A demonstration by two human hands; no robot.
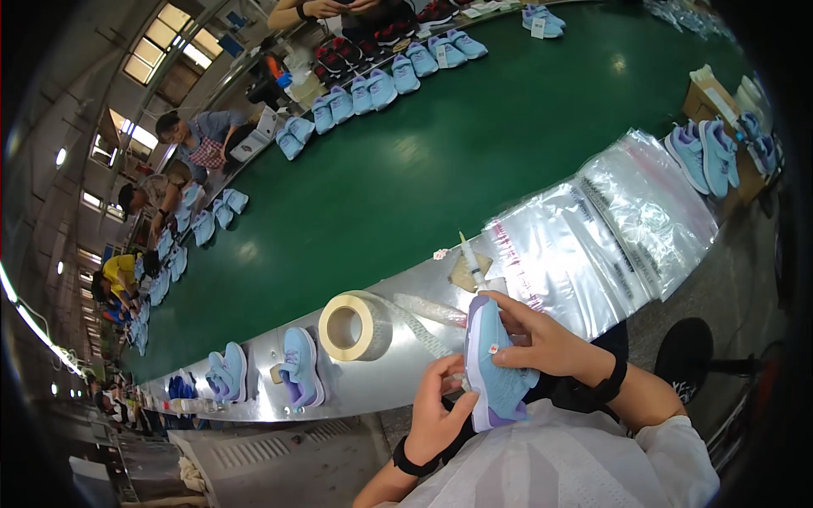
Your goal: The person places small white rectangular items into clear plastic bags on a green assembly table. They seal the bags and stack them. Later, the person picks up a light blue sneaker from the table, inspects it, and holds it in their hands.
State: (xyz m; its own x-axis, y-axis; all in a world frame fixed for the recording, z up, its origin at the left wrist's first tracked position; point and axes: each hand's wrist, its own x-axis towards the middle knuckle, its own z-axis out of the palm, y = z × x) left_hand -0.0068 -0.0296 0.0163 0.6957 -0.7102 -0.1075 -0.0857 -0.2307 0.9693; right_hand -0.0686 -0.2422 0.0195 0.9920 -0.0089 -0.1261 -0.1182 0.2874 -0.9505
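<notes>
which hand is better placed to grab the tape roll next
Left, probably. The left hand only steadies the blue shoe at its edge and is nearer the tape roll; the right hand wraps over the shoe, carrying its weight.

Held shoe (495,364): between left hand (436,415) at its 7 o'clock and right hand (542,343) at its 3 o'clock, just before the metal ledge (339,398). On the ledge: tape roll (356,326) at 9 o'clock of the shoe, a single shoe (301,366) at 8 o'clock of the roll, a pair (227,372) further at 9 o'clock; a stack of plastic bags (610,229) at 1 o'clock of the held shoe, with a pen-like tool (470,258) between bags and roll. Behind the ledge, at 12 o'clock, lies the conveyor belt (440,152), with rows of shoes (398,76) along its far edge.
</notes>
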